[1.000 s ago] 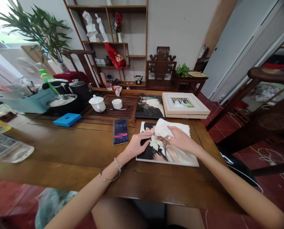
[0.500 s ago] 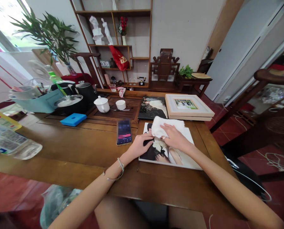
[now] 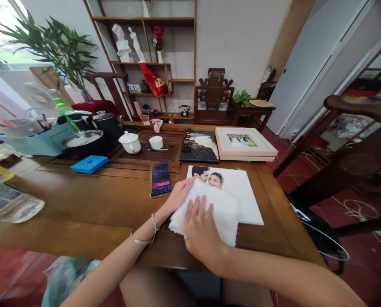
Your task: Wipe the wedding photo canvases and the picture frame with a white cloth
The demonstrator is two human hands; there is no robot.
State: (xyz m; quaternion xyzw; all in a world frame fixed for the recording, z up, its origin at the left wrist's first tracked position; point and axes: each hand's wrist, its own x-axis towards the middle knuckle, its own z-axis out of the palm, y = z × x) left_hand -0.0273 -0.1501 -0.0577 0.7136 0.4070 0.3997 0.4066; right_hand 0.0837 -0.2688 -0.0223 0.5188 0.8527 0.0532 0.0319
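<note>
The right hand (image 3: 201,228) lies palm down with fingers lightly spread, pointing away from the body, its grip wide and flattened on a white cloth (image 3: 224,209) rather than closed round it; the right forearm slants in from the lower right, the wrist near the front edge of the desk (image 3: 113,215); the left hand (image 3: 178,194) rests at the left side of a photo panel (image 3: 251,200), fingers reaching to the cloth's upper left corner, and I cannot tell whether its grip is closed on anything, since the cloth hides part of it; a pale bracelet (image 3: 153,230) circles the left wrist.

The cloth is soft and matte with a wavy border; the panel beneath it is flat, thin and rectangular, white on the right, two printed heads showing above the cloth; the desk is brown, smooth, faintly glossy wood.

The cloth overhangs the panel's near edge onto the wood; the panel's right edge stands a little inside the desk's right edge; a smartphone (image 3: 161,181) lies just left of the panel, near the left fingers; beyond sit a dark photo panel (image 3: 199,146) and a pale framed picture (image 3: 263,147), side by side; a blue block (image 3: 89,163) lies well apart, to the left.
</note>
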